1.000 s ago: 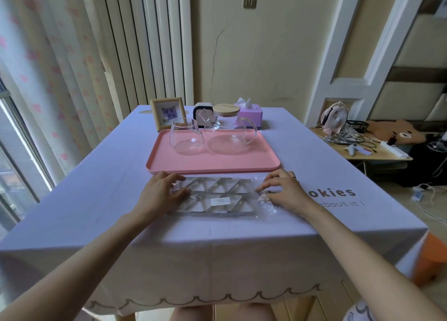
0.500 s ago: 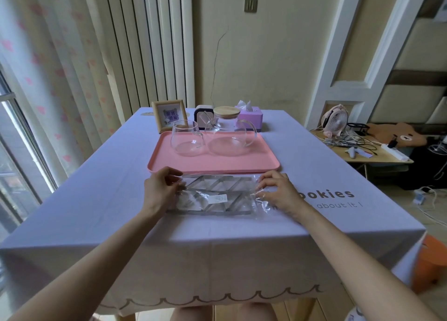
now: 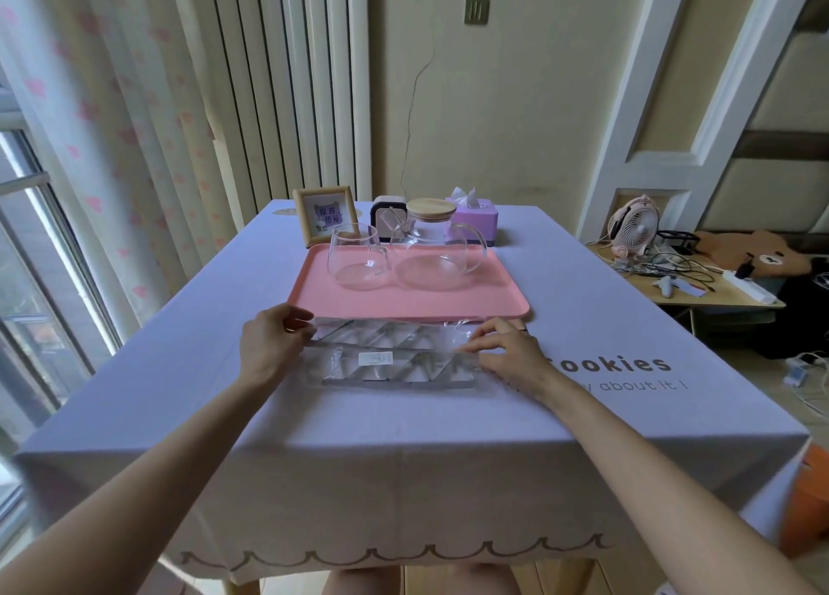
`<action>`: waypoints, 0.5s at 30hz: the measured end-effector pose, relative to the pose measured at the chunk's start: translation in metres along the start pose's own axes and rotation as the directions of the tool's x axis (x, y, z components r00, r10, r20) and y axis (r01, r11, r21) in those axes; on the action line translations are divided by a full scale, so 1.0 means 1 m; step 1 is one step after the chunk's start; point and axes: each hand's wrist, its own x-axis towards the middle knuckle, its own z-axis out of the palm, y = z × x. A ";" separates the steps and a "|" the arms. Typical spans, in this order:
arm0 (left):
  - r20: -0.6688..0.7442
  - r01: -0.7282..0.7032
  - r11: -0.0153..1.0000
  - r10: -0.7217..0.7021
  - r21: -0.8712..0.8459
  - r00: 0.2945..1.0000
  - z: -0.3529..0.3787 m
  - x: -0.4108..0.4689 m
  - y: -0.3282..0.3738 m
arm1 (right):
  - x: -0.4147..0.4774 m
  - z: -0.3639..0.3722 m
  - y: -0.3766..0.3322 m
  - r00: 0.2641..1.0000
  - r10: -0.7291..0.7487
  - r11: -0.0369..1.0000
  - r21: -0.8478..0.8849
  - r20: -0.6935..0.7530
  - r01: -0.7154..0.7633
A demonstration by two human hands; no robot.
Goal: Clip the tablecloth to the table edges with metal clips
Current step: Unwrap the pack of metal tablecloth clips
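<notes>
Both hands have shifted from lying flat on the packet of metal clips [image 3: 390, 361] to taking it by its ends, and its far side now lifts toward the pink tray [image 3: 403, 312]. The left hand [image 3: 269, 347] has its grip curled round the left end. The right hand [image 3: 507, 352] appears to pinch the wrap, though glare obscures the fingertips, presumably to open it. The packet lies just before the tray on the tablecloth [image 3: 403, 460], no clip yet fitted.
</notes>
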 end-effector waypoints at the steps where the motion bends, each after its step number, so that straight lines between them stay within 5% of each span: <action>1: -0.007 -0.002 1.000 0.002 0.031 1.000 -0.001 0.000 -0.001 | 0.001 0.002 -0.004 1.000 0.013 1.000 0.023 0.001 -0.013; 8: 0.019 0.027 1.000 -0.027 -0.009 0.999 -0.003 0.002 -0.003 | 0.009 0.011 -0.008 0.998 0.062 0.996 0.067 -0.002 -0.062; 12: 0.029 0.039 0.998 -0.037 -0.050 0.999 -0.002 0.004 -0.004 | 0.009 0.008 -0.016 0.997 0.075 0.955 0.287 0.026 -0.079; 15: 0.044 0.092 0.989 -0.087 -0.119 0.995 0.000 0.004 -0.004 | 0.017 0.011 -0.011 0.999 0.041 0.979 0.199 0.000 -0.041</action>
